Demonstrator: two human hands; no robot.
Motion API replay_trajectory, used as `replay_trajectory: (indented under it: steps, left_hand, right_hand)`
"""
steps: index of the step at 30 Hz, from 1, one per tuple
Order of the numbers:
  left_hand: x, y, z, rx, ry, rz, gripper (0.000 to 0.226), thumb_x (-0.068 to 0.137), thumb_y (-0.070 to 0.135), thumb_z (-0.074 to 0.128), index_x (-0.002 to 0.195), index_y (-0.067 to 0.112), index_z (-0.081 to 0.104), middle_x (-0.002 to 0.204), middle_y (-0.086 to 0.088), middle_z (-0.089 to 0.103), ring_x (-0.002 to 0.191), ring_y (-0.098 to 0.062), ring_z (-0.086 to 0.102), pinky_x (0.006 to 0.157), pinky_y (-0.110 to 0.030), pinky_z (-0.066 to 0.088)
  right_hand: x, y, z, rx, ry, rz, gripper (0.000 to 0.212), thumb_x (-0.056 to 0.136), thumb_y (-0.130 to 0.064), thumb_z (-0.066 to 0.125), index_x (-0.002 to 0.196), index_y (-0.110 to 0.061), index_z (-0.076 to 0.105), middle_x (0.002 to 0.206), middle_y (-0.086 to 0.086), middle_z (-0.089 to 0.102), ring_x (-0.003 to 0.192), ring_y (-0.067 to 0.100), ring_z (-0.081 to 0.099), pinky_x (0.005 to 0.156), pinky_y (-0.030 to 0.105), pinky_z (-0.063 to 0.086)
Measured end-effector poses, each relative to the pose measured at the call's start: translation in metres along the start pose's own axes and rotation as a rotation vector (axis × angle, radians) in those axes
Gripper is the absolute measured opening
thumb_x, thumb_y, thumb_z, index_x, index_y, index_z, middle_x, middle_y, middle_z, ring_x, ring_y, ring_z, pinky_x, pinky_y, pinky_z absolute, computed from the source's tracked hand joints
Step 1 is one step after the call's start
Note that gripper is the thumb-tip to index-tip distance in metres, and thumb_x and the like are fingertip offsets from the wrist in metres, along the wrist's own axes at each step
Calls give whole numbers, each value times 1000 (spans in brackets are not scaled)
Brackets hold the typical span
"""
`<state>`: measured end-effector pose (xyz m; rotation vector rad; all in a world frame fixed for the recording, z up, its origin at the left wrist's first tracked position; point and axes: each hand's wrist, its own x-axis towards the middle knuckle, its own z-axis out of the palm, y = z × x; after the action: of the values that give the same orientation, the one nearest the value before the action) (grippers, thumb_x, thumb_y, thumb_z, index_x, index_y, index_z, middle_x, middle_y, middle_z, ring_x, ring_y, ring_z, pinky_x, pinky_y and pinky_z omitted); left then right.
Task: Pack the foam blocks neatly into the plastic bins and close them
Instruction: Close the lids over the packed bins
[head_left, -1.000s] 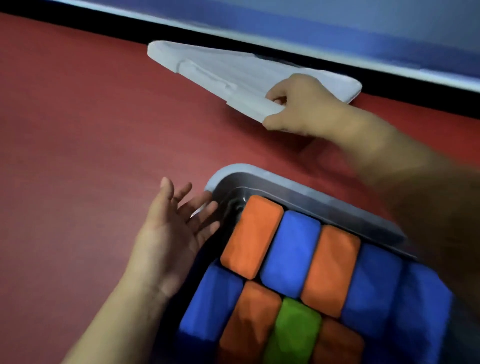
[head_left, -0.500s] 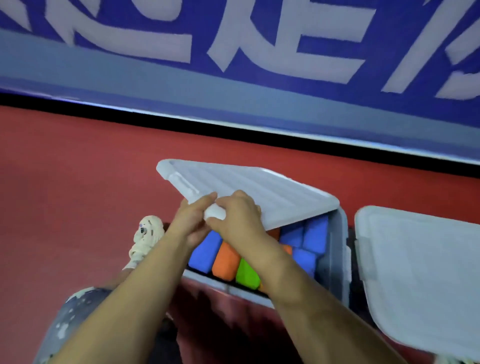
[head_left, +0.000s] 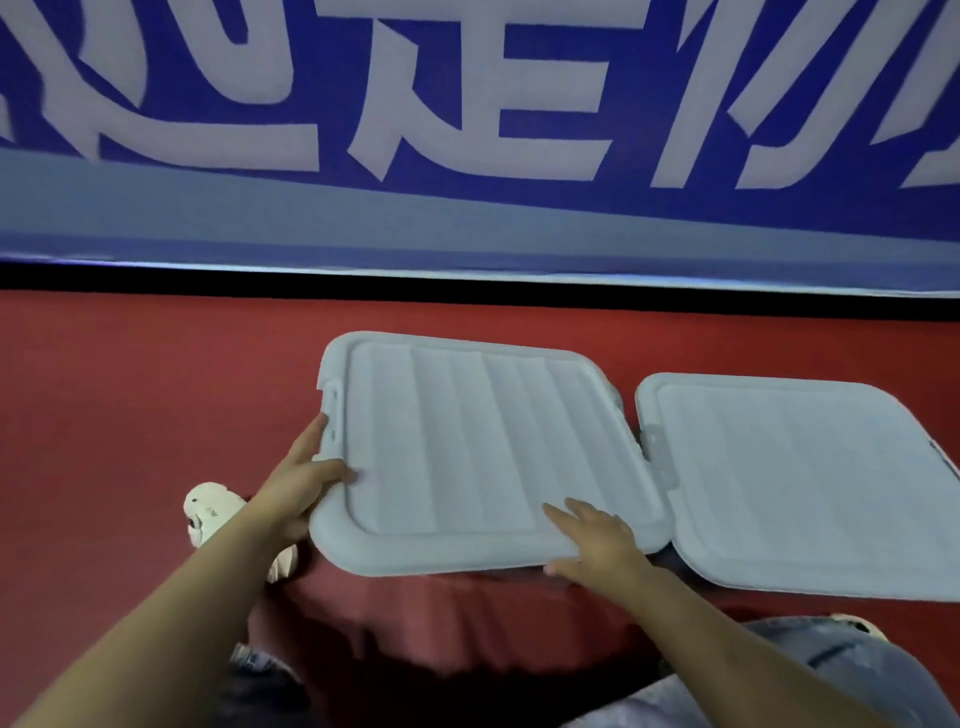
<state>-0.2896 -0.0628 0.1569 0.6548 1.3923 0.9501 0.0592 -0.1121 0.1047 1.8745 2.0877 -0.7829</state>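
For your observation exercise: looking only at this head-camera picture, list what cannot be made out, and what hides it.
- Foam blocks: hidden under the left lid.
- Whether that lid has latched: its rim hides the bin.
- Right lid: cut off by the right edge.
- Left hand fingers: partly tucked beneath the lid's edge.
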Motion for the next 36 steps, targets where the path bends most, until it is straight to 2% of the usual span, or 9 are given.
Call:
replay_trajectory:
  steps: [5, 9, 12, 15, 17, 24, 28, 32, 36]
  left_hand:
    - [30, -2, -26, 367, 338, 5, 66, 71, 4, 74, 132, 12, 51, 126, -5, 59, 101, -28, 60, 79, -38, 49]
    - [48, -16, -28, 571, 370, 15, 65, 80, -2, 68, 140, 9, 46, 132, -10, 52, 115, -31, 52, 89, -33, 41]
    - [69, -24, -31, 730, 345, 28, 63, 82, 0, 66, 141, 10, 45, 136, -12, 53, 120, -33, 51, 101, -37, 39]
    - [90, -27, -24, 805, 336, 50, 59, 84, -2, 62, 140, 11, 47, 135, -13, 54, 121, -33, 50, 104, -38, 37]
    - [104, -29, -17, 834, 339, 61, 54, 86, 0, 61, 138, 11, 48, 133, -14, 56, 120, -33, 51, 101, -38, 37]
    - [146, -36, -24, 959, 425, -2, 41, 93, 11, 50, 134, 6, 49, 129, -21, 56, 116, -42, 53, 93, -45, 42]
    - [151, -47, -39, 876, 344, -156, 51, 90, 32, 62, 130, 4, 49, 123, -21, 58, 109, -42, 56, 91, -48, 49]
    - [152, -58, -38, 799, 306, -227, 75, 80, 31, 73, 141, 8, 37, 136, -16, 51, 122, -39, 49, 100, -45, 42]
    - [162, -56, -37, 681, 347, -281, 68, 81, 22, 72, 138, 2, 41, 132, -17, 54, 118, -38, 52, 93, -40, 42]
  right_hand:
    - [3, 19, 31, -16, 163, -3, 76, 87, 3, 46, 150, -29, 18, 157, 11, 15, 140, 25, 28, 114, 42, 24]
    - [12, 16, 51, 27, 161, 11, 70, 91, -3, 46, 151, -24, 16, 159, 10, 7, 143, 26, 20, 115, 32, 20]
    - [17, 10, 68, -29, 119, 72, 70, 84, -11, 61, 146, -24, 31, 152, 13, 24, 130, 33, 40, 108, 37, 34]
    - [26, 11, 82, 0, 158, 62, 66, 46, -17, 89, 109, -24, 69, 111, 13, 61, 83, 29, 67, 71, 36, 58]
    - [34, 12, 84, 8, 165, 79, 66, 32, -26, 95, 95, -24, 73, 101, 8, 67, 72, 24, 68, 61, 32, 59]
    - [51, 8, 86, 73, 125, 38, 73, 50, -32, 91, 118, -21, 65, 131, 10, 58, 109, 31, 62, 81, 45, 56]
    - [56, -6, 86, 40, 74, 68, 76, 44, -37, 91, 115, -28, 65, 132, 7, 57, 105, 32, 62, 78, 45, 56]
    - [59, -20, 69, 61, 36, 36, 66, 82, -43, 65, 142, -32, 39, 157, 4, 18, 139, 32, 23, 112, 48, 27]
    - [78, -53, 50, 180, 23, 17, 63, 88, -46, 55, 145, -35, 29, 159, 1, 6, 144, 24, 9, 116, 39, 18]
